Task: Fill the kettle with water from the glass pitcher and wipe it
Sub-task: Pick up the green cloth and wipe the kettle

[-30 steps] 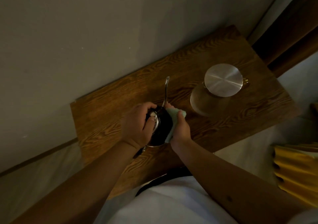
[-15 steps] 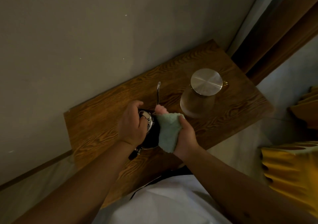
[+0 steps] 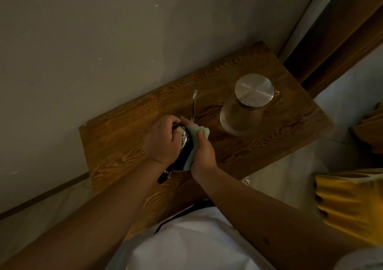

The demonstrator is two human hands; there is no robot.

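A dark kettle (image 3: 183, 155) with a shiny lid and a thin curved spout (image 3: 194, 106) stands on the wooden table (image 3: 116, 137). My left hand (image 3: 160, 143) grips the kettle from the left, over the lid. My right hand (image 3: 202, 153) presses a pale green cloth (image 3: 193, 139) against the kettle's right side. The kettle's black handle (image 3: 163, 176) sticks out toward me below my left wrist. The glass pitcher (image 3: 240, 116), with a round metal lid (image 3: 254, 89), stands to the right, apart from both hands.
The table sits against a plain grey wall (image 3: 103, 41). A dark wooden frame (image 3: 339, 37) rises at the back right. Yellow fabric (image 3: 352, 203) lies at the right edge, and my white clothing (image 3: 186, 238) fills the bottom.
My right hand has slid the cloth along the kettle's right side, folding it tighter against the body. The left hand keeps its grip. The camera view has shifted slightly.
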